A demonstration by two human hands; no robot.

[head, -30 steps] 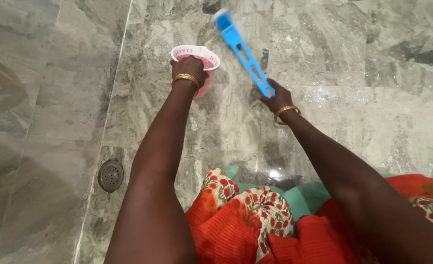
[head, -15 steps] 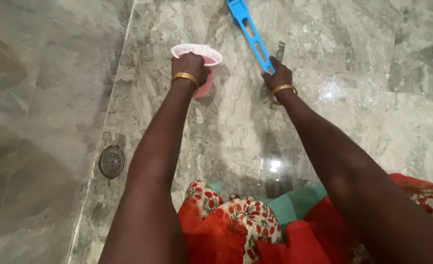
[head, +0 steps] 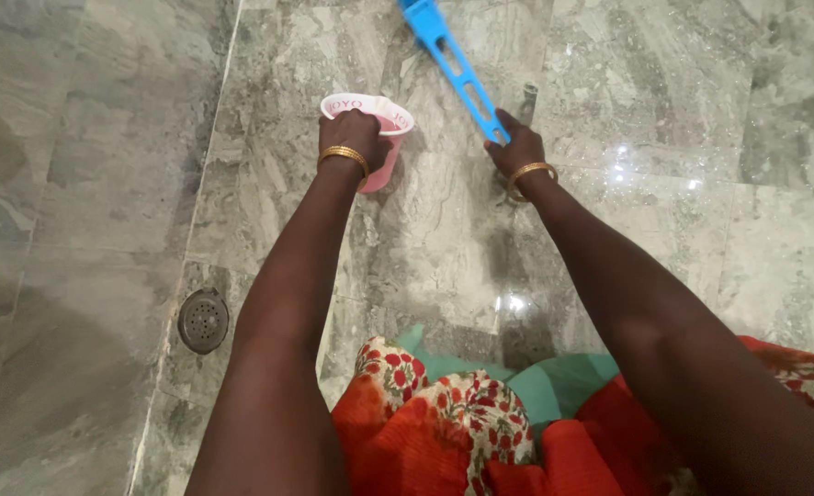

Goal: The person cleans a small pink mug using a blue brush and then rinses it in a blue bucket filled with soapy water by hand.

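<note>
Blue brush (head: 453, 69) swung slightly left since earlier; right hand (head: 515, 147) gripped its handle, left hand (head: 352, 136) held pink mug (head: 375, 129) steady.

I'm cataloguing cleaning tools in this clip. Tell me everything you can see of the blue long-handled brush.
The bright blue plastic brush has a long flat handle pierced by oblong slots. Its head runs off the top edge of the picture, so no bristles show. It slants up and to the left over the wet grey marble floor. The right hand, wearing a gold bangle, grips its lower end.
</note>
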